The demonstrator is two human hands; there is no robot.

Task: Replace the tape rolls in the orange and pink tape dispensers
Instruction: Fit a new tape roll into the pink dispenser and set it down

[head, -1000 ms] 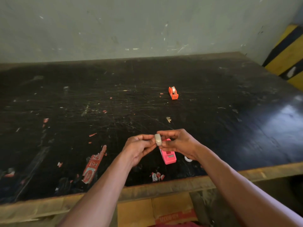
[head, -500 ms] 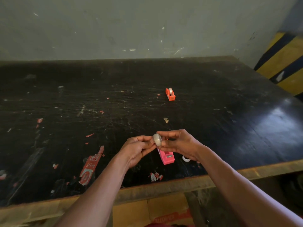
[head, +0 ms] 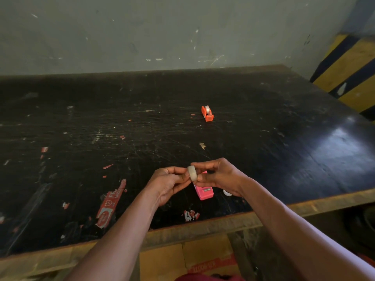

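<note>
Both of my hands hold a small whitish tape roll [head: 192, 173] above the table's near edge. My left hand [head: 168, 182] pinches its left side and my right hand [head: 218, 176] pinches its right side. Just beneath them lies the pink tape dispenser [head: 204, 191] on the black table [head: 142, 128], partly hidden by my right hand. A small white roll [head: 227, 192] peeks out by my right wrist. The orange tape dispenser [head: 207, 113], with a roll in it, stands farther back near the table's middle.
Torn red and white sticker scraps [head: 110, 203] lie on the tabletop at the near left. A wooden rim [head: 203, 226] runs along the front edge, with a cardboard box [head: 203, 258] below. A yellow and black striped post [head: 349, 72] stands at the far right.
My hands stay together on the tape roll with barely any shift. The view has drifted slightly, nothing on the table has moved.
</note>
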